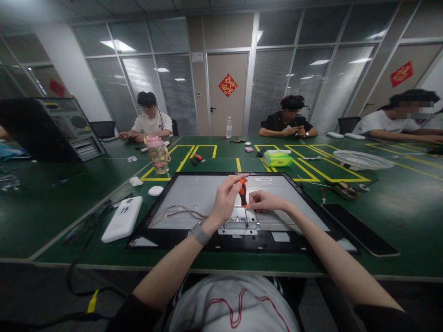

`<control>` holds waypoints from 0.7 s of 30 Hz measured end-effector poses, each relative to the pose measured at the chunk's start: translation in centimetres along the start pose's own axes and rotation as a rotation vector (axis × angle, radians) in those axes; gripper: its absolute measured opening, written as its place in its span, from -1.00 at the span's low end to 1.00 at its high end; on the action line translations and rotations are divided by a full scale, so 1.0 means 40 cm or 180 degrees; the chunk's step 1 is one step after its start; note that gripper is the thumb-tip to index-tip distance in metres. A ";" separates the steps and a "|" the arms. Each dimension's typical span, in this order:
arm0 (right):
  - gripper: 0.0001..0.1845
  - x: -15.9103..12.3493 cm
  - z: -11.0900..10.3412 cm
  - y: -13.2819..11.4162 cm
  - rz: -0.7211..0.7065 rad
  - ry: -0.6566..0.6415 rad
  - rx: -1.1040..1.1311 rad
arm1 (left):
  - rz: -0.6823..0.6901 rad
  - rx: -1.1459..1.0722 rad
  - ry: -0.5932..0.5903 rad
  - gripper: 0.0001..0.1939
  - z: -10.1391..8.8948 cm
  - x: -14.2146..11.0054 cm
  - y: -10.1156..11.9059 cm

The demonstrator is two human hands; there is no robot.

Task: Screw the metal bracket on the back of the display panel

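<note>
An orange-and-black screwdriver (243,192) stands nearly upright, its tip on the metal bracket (238,226) at the near side of a flat display panel (194,193). My left hand (226,198) grips the handle, with fingers over its top. Close by on the right is my right hand (263,201), fingers curled together beside the lower handle; whether they pinch anything is hidden. The panel lies back up, grey with a black frame. Thin cables (183,211) run across its left part toward the bracket.
Left of the panel are a white power bank (122,219), black cables (92,219) and a pink-lidded bottle (157,154). A black bar-shaped panel (360,229) lies at right. Farther off are a green tissue pack (278,158), a white fan grille (362,159) and several seated people.
</note>
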State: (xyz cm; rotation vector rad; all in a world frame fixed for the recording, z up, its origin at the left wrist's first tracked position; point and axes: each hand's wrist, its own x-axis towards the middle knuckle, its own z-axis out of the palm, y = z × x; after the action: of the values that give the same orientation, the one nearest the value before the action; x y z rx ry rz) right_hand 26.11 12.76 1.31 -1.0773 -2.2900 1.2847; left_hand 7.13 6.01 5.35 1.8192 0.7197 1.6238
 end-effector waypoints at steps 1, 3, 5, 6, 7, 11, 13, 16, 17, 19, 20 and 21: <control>-0.51 -0.001 0.000 -0.001 0.0006 0.0001 0.0005 | -0.0020 -0.0054 -0.0014 -0.69 0.000 0.000 -0.002; -0.50 -0.001 0.001 -0.004 0.0026 0.0006 0.0018 | -0.0083 -0.0171 -0.0025 -0.67 0.002 0.000 -0.005; -0.50 -0.001 0.002 -0.006 0.0036 0.0019 0.0014 | -0.0139 -0.0221 -0.0027 -0.68 0.004 0.000 -0.004; -0.51 -0.001 0.002 -0.006 0.0034 0.0028 0.0007 | -0.0137 -0.0189 -0.0022 -0.70 0.005 0.000 -0.002; -0.51 -0.001 0.003 -0.005 0.0029 0.0035 -0.0008 | -0.0115 -0.0124 -0.0011 -0.72 0.006 0.000 0.000; -0.52 0.003 0.003 0.003 0.0009 0.0067 -0.0060 | 0.0008 0.0144 0.0069 -0.81 0.006 -0.001 0.007; -0.52 0.005 0.003 0.008 0.0000 0.0068 -0.0071 | 0.0025 0.0188 0.0067 -0.79 0.005 -0.001 0.008; -0.53 0.007 0.002 0.013 -0.0016 0.0063 -0.0088 | 0.0010 0.0147 0.0023 -0.68 0.003 -0.001 0.007; -0.53 0.006 0.002 0.013 -0.0016 0.0064 -0.0100 | -0.0012 0.0086 0.0012 -0.65 0.003 -0.001 0.006; -0.52 0.006 0.003 0.011 -0.0013 0.0063 -0.0134 | -0.0065 -0.0053 0.0014 -0.65 0.003 0.000 0.005; -0.52 0.005 0.003 0.009 -0.0015 0.0058 -0.0152 | -0.0072 -0.0099 0.0027 -0.66 0.004 0.000 0.005; -0.52 0.005 0.003 0.008 -0.0019 0.0054 -0.0166 | -0.0064 -0.0118 0.0049 -0.67 0.005 0.000 0.005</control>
State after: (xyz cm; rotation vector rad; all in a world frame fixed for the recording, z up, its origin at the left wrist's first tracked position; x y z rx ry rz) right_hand 26.06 12.95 0.95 -1.0932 -2.3244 1.2153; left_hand 7.31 5.86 5.48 1.7698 0.7078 1.6295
